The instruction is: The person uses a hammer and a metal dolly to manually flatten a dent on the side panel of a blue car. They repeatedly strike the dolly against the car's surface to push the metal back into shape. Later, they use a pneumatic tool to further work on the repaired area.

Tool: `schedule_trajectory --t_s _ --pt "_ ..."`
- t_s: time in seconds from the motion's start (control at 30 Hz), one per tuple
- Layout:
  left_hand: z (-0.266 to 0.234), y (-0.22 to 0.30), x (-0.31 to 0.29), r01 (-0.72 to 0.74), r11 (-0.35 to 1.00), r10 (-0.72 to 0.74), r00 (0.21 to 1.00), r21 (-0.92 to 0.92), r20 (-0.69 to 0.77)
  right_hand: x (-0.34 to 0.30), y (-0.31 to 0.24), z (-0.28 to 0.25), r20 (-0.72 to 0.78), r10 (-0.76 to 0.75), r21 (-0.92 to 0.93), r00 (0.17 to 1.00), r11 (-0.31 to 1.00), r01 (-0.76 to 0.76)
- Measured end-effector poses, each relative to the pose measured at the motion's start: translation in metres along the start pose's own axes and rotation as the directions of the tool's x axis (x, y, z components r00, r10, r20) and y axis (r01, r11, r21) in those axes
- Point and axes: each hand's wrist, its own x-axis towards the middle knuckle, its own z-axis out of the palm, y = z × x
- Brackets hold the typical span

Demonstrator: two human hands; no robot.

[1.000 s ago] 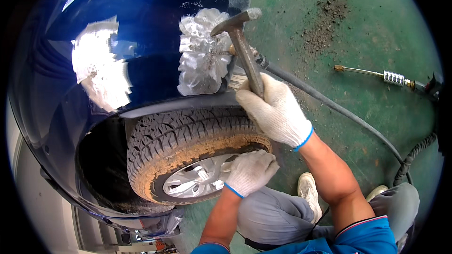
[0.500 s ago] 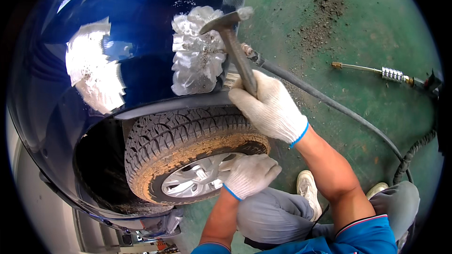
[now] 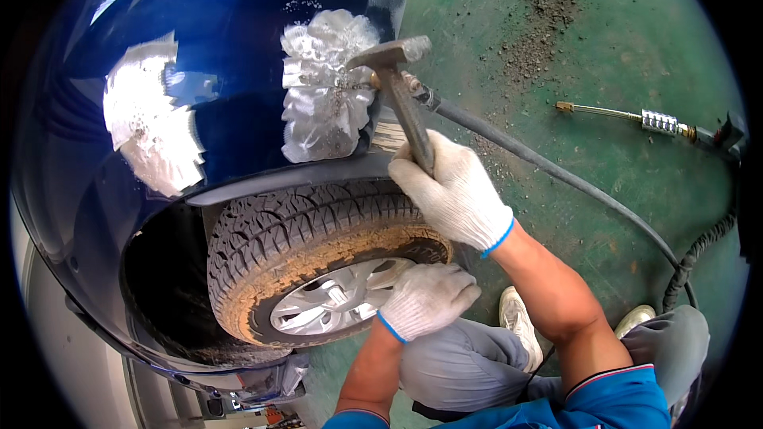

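My right hand (image 3: 455,187), in a white knitted glove with a blue cuff, grips the handle of a metal hammer (image 3: 407,111). The hammer's worn head is raised at the right edge of a sanded silver patch (image 3: 327,91) on the blue car body panel (image 3: 238,103). My left hand (image 3: 429,299), gloved alike, lies by the lower right of the tire (image 3: 310,230), near my knee. Its fingers are curled, and whatever may be in them is hidden. Inside the muddy tire sits a silver alloy wheel (image 3: 342,298).
Another sanded patch (image 3: 155,115) marks the panel at left. A grey hose (image 3: 548,163) runs from behind the hammer across the green floor (image 3: 493,40). A brass-tipped metal lance (image 3: 612,114) lies at right. Loose dirt (image 3: 548,28) is scattered at the far side.
The hammer's head has come slightly nearer to me and to the right, and my right hand has shifted a little nearer. My left hand stays almost in place.
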Motion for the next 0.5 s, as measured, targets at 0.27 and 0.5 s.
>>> schedule_trajectory --t_s 0.27,0.5 --pt "0.0 0.005 0.002 0.056 0.988 -0.053 0.998 -0.144 0.029 -0.006 -0.001 -0.005 -0.038 0.045 0.001 0.998 0.999 -0.045" --pt "0.003 0.002 -0.001 0.081 0.981 -0.065 0.993 -0.176 0.095 -0.002 -0.004 -0.006 0.01 0.114 -0.038 0.993 0.993 -0.114"
